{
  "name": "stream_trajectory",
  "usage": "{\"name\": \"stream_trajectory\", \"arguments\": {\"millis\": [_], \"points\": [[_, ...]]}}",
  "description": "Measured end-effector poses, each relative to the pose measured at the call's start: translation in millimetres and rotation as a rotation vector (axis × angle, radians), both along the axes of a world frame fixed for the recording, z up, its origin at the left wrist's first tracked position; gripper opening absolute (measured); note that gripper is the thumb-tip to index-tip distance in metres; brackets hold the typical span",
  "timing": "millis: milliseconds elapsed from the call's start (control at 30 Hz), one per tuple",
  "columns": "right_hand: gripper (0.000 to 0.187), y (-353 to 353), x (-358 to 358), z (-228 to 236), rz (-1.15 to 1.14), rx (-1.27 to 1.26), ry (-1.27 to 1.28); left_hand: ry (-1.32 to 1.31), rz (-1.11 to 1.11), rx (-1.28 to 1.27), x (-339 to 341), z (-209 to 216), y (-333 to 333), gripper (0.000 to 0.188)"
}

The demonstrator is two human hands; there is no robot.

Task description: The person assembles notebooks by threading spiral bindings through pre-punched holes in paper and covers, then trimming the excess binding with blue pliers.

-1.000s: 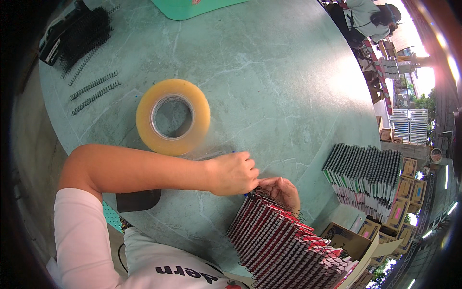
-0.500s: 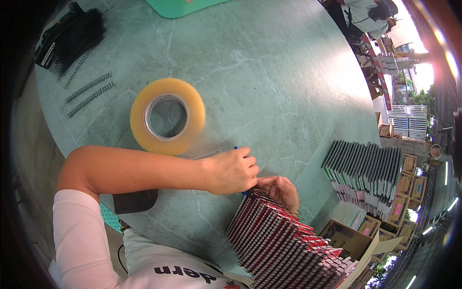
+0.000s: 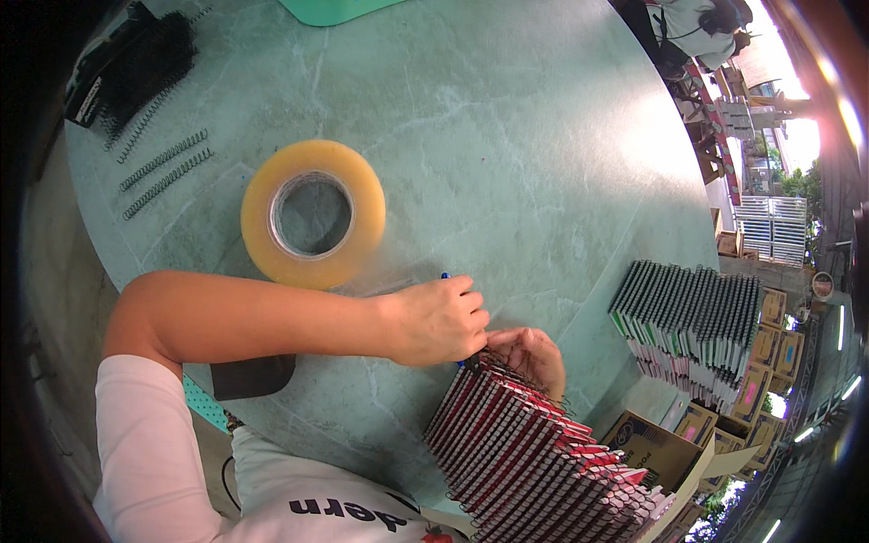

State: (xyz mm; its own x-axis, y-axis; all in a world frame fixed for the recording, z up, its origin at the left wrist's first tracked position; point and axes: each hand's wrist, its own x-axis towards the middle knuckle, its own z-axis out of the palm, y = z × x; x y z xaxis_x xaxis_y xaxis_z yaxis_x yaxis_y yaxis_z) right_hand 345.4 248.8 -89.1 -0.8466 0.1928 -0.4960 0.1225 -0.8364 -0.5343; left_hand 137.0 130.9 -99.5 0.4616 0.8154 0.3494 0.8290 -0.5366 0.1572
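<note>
My left hand (image 3: pixel 439 321) is closed around a blue-handled tool (image 3: pixel 445 276), mostly hidden in the fist. Its dark lower end meets the corner of a stack of red-and-white spiral-bound notebooks (image 3: pixel 534 443) with dark wire coils. Close beside it, my right hand (image 3: pixel 532 356) curls its fingers at the far edge of the stack, where the coil ends stick out. The notebooks hide my right wrist and forearm. Behind my left forearm lies a large roll of clear yellowish tape (image 3: pixel 258 213).
Loose black coils (image 3: pixel 167 172) lie at the left, below a dark heap of coils (image 3: pixel 149 68). A second stack of spiral notebooks (image 3: pixel 688 317) stands at the right, near an open cardboard box (image 3: pixel 652 448). A black flat object (image 3: pixel 253 376) sits under my left forearm. Another person (image 3: pixel 692 32) is far off.
Both hands keep almost the same pose at the notebook stack. The view has shifted slightly; nothing has visibly been taken up or let go.
</note>
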Motion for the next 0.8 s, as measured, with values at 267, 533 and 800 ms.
{"name": "stream_trajectory", "arguments": {"millis": [267,533,800], "points": [[0.049,-7,0,5,-0.094,0.049,-0.058,0.032,-0.008,-0.068,-3,7,0,0.011],[0.046,-7,-1,8,-0.073,0.04,-0.069,0.011,-0.014,-0.082,1,3,0,0.009],[0.04,-6,-1,7,0.017,0.081,-0.02,-0.113,0.027,-0.179,6,-12,-9,0.01]]}}
